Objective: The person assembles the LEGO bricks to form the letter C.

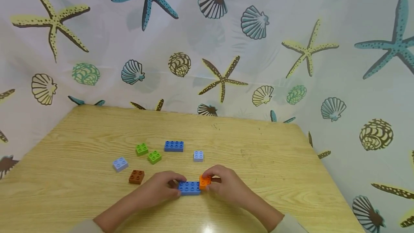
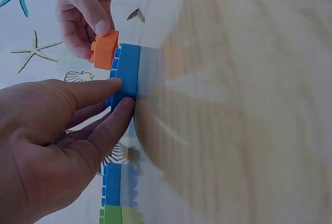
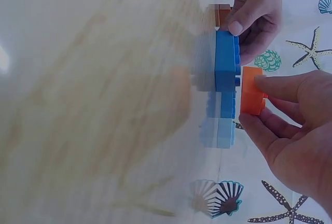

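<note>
On the wooden table [image 1: 252, 146] sit a pale blue square plastic brick [image 1: 120, 164], a brown square plastic brick [image 1: 136, 177] and two green square plastic bricks [image 1: 141, 149]. Next is the left hand [image 1: 159, 189], with a long blue plastic brick [image 1: 174, 146] farther back. This hand's thumb and fingers pinch a second long blue plastic brick [image 1: 189, 188]. Just over its right end is an orange square plastic brick [image 1: 204, 182], pinched by the thumb and fingers of the right hand [image 1: 227, 185].

- Screened-off tabletop spot; room type hidden
- Wood-grain bench [image 1: 258, 150] under the right hand [image 1: 225, 184]
- Sheet [image 1: 271, 60] printed with starfish and shells, hanging beyond that hand
- Loose toy bricks [image 1: 174, 147] to its left
</note>
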The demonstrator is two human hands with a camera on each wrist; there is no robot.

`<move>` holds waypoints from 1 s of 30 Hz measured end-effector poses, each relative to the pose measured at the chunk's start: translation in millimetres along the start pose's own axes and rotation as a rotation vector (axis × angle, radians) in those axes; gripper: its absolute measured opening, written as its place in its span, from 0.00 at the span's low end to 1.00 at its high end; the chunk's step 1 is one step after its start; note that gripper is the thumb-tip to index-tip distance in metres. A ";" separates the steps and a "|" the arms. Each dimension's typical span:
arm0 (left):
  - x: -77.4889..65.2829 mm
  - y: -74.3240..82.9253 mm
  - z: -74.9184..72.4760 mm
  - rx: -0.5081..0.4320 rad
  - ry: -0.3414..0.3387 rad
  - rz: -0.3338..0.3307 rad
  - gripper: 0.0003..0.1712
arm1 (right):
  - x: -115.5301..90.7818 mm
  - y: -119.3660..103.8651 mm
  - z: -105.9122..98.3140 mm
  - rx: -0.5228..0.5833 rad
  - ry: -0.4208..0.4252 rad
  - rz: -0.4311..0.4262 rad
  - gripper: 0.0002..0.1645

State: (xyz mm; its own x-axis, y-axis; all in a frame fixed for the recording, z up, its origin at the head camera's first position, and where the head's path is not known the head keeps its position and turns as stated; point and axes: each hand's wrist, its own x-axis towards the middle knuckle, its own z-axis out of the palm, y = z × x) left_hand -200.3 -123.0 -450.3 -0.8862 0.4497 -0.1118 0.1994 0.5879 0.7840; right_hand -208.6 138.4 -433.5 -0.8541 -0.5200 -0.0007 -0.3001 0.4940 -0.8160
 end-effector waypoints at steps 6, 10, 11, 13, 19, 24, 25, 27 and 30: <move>4.5 3.6 3.9 -0.017 -0.014 0.032 0.21 | -0.8 -1.9 0.8 -0.009 -0.010 -0.026 0.14; 5.8 6.1 5.8 -0.011 -0.017 0.008 0.20 | -1.5 -2.8 0.9 -0.016 -0.016 -0.028 0.13; 6.0 6.5 6.2 -0.007 -0.017 0.001 0.20 | -1.6 -2.9 0.9 -0.018 -0.016 -0.028 0.13; 6.8 6.9 6.9 -0.004 -0.019 -0.011 0.19 | -2.3 -3.3 0.6 -0.023 -0.017 -0.027 0.13; 8.3 5.8 7.6 0.003 -0.021 0.008 0.19 | -2.9 -5.1 -0.3 -0.065 -0.022 -0.025 0.12; 7.0 5.9 6.7 0.019 -0.017 0.018 0.19 | -1.5 -7.9 -0.6 -0.118 -0.031 -0.023 0.12; 6.6 6.1 6.5 0.021 -0.015 0.018 0.19 | -1.2 -8.6 -0.7 -0.127 -0.033 -0.021 0.12; 6.3 6.6 6.2 0.023 -0.013 0.011 0.19 | -0.9 -9.3 -0.6 -0.138 -0.036 -0.026 0.12; 6.4 7.2 5.6 0.021 -0.015 0.006 0.19 | -0.3 -9.2 -0.5 -0.152 -0.038 -0.032 0.12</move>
State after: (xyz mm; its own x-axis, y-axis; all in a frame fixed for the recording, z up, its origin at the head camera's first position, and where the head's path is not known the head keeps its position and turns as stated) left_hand -202.2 -112.2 -448.7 -0.8786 0.4633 -0.1160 0.2140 0.5991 0.7716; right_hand -205.8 134.3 -425.6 -0.8272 -0.5619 -0.0008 -0.3901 0.5752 -0.7190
